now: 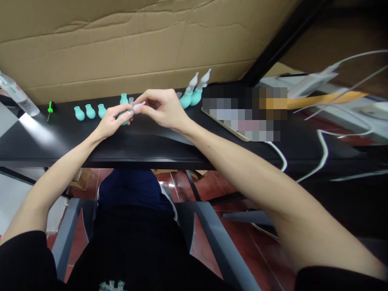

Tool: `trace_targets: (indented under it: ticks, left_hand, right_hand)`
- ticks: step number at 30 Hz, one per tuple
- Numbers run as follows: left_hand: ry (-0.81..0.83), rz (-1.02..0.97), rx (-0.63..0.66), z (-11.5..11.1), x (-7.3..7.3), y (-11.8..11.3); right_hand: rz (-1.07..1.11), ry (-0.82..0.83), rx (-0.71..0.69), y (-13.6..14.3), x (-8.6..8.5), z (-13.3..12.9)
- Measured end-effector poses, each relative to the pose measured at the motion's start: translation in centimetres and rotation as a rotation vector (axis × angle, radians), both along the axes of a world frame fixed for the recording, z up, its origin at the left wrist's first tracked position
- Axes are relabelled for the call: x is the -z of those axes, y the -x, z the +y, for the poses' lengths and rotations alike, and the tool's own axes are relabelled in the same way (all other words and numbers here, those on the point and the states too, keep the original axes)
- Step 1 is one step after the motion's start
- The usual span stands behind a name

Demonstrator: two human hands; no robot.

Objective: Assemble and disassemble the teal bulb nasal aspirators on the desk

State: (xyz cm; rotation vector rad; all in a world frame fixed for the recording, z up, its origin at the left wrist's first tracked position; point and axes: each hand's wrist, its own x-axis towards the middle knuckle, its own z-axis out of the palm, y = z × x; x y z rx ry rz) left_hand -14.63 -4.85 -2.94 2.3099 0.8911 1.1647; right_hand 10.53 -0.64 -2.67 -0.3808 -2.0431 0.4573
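Observation:
Over the black table (pixel 145 143), my left hand (pixel 109 121) is closed around a small teal rubber bulb, mostly hidden by the fingers. My right hand (pixel 168 108) pinches a translucent white nozzle tip (pixel 138 106), which meets the bulb at the left fingers. Just behind the hands stand another teal bulb (pixel 123 98) and a small clear piece (pixel 131 100). Three open-necked teal bulbs, one of them the leftmost bulb (pixel 79 114), stand in a row to the left. Right of my right hand, two teal bulb aspirators (pixel 196 97) with white tips lean together.
A green-handled screwdriver (pixel 50 108) and a clear plastic bottle (pixel 21 97) are at the left. Cardboard (pixel 136 48) walls off the back. To the right lie a blurred-out flat object with a light edge (pixel 226 124) and a white cable (pixel 323 149).

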Motion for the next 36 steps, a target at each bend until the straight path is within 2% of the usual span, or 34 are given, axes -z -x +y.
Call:
trace_targets:
  ticks: [8,11,15,19,23,24,26,29,31,33,36]
  left_hand:
    - [0.092,-0.119,0.064,0.3,0.3,-0.3]
    - [0.115,-0.102,0.071,0.1,0.2,-0.3]
    - [0.095,-0.079,0.022,0.2,0.2,-0.1]
    - [0.052,-0.115,-0.101,1.0,0.6,0.3]
    - [0.003,-0.154,-0.178,1.6,1.0,0.3]
    - [-0.008,-0.159,-0.191,1.7,1.1,0.3]
    - [-0.029,-0.176,-0.21,1.8,1.3,0.2]
    - [-0.08,-0.209,-0.235,2.0,1.6,0.2]
    - [-0.126,-0.217,-0.275,2.2,1.9,0.4]
    - [-0.169,-0.202,-0.332,2.5,2.1,0.5]
    - [-0.21,-0.173,-0.399,2.7,2.4,0.6]
  right_hand:
    - [-0.001,0.106,-0.077,0.6,0.6,1.0]
    - [-0.014,0.138,-0.113,0.9,1.0,1.2]
    - [0.027,0.187,-0.109,1.0,1.2,2.0]
    - [0.203,0.196,-0.05,0.2,1.5,5.6]
    - [0.461,0.237,-0.012,-2.5,1.2,10.1]
    - [0.483,0.226,0.005,-3.3,1.0,10.7]
    - [0.458,0.137,0.144,-4.6,0.5,10.9]
    - [0.368,-0.012,0.411,-5.4,-0.2,9.7]
    - [0.295,-0.031,0.518,-5.2,-0.4,8.5]
    - [0.22,0.002,0.547,-4.8,-0.4,7.8]
    - [0.14,0.066,0.496,-4.5,0.0,7.9]
